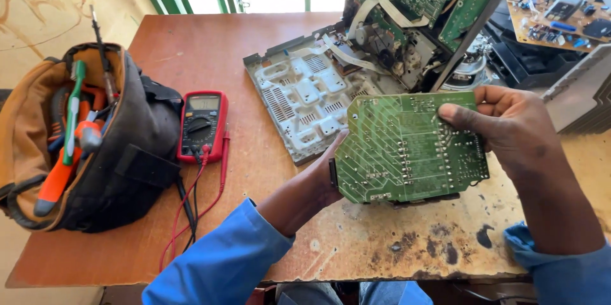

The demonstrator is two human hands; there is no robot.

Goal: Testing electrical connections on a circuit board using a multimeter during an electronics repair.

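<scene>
board: I see the green PCB [410,149] held up over the tabletop [210,44], solder side facing me, clear of the wood.
right grip: right hand [515,130] clamped on the board's right edge, thumb on the solder face, fingers behind.
left grip: left hand [324,174] mostly hidden behind the board's left edge; looks like it backs the board there, but I can't tell how the fingers close.
risk 1: thumb sits on bare solder joints. I'd expect skin oil or static onto the traces, or a sharp lead pricking the thumb.
risk 2: edge-only hold. If the right grip slackens, I judge the board tips toward the left grip and drops to the scorched tabletop just below.
risk 3: components hang on the hidden face, under the grip; a squeeze could bend them.
nearby: grey plastic chassis [305,98] just beyond the board, open chassis with boards [414,12] behind that. Swinging the board outward could snag the ribbon cables.
left of grip: red multimeter [202,125] and tool bag [89,139], well apart; leads [203,190] trail toward the left sleeve and could catch.
</scene>
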